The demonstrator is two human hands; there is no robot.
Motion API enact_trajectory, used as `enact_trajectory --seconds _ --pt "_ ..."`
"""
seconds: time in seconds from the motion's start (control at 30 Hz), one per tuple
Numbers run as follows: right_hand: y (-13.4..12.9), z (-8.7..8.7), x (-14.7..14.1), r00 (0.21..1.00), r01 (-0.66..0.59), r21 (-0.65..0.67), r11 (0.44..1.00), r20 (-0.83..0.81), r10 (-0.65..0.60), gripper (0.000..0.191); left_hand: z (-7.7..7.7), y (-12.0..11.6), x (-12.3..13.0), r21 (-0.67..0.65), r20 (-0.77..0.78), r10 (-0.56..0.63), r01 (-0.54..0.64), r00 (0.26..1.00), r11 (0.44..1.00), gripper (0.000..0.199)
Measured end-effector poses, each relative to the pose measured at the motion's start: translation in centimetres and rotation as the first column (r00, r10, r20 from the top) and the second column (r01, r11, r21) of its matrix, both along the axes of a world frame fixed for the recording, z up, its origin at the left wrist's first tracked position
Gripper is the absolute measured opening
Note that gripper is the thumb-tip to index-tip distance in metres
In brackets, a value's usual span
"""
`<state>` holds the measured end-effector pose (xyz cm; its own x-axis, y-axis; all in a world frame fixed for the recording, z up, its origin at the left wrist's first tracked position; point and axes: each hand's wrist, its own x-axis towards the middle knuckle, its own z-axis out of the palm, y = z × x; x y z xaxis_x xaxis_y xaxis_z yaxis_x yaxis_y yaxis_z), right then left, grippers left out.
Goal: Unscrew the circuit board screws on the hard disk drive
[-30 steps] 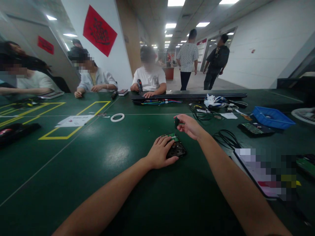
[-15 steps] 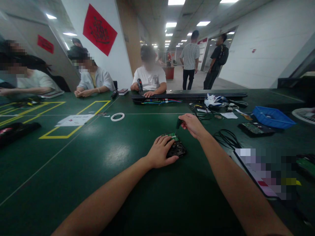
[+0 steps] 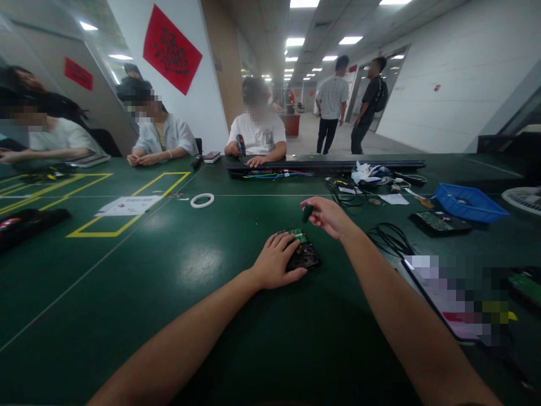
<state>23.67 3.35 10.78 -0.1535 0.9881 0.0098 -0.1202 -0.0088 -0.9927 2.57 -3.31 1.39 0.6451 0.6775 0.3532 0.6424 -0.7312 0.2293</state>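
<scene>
My left hand [image 3: 276, 259] lies over a black device with a green circuit board [image 3: 305, 258], its fingers spread across the top and its thumb along the near side. The device lies flat on the dark green table [image 3: 203, 316]; my palm and fingers cover its left part. In my right hand [image 3: 329, 216] is a small dark-handled screwdriver [image 3: 307, 212], pinched by the handle. It stands nearly upright over the far edge of the board, with its thin shaft pointing down. Whether the tip sits in a screw is too small to tell.
At right lie coiled black cable [image 3: 391, 239], another circuit-board unit [image 3: 440, 221], a blue tray [image 3: 470, 202] and a blurred-out flat panel [image 3: 456, 299]. A white ring [image 3: 202, 201] and paper [image 3: 129, 206] lie left. Long black bars [image 3: 329, 166] lie before a seated person holding a power drill [image 3: 240, 145].
The screwdriver handle stays above the board while my right fingers have shifted slightly to the left around it. My left hand and the device keep their place. Two standing people have shifted in the background.
</scene>
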Motion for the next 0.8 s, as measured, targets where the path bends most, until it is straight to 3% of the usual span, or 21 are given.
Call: enact_trajectory --seconds 0.2,0.5,0.8 --pt "-0.06 0.13 -0.04 0.998 -0.049 -0.05 0.998 -0.028 0.048 0.019 0.01 -0.02 0.01 -0.004 0.004 0.001 -0.001 1.0 1.0 0.085" --pt "0.51 -0.35 0.0 0.983 -0.073 -0.137 0.988 -0.179 0.047 0.011 0.04 0.0 0.03 0.001 0.0 -0.004 0.004 1.0 1.0 0.086" --pt "0.4 -0.45 -0.01 0.99 -0.034 -0.057 0.998 -0.135 0.026 0.017 0.2 -0.11 0.07 -0.002 0.004 -0.002 0.002 1.0 1.0 0.086"
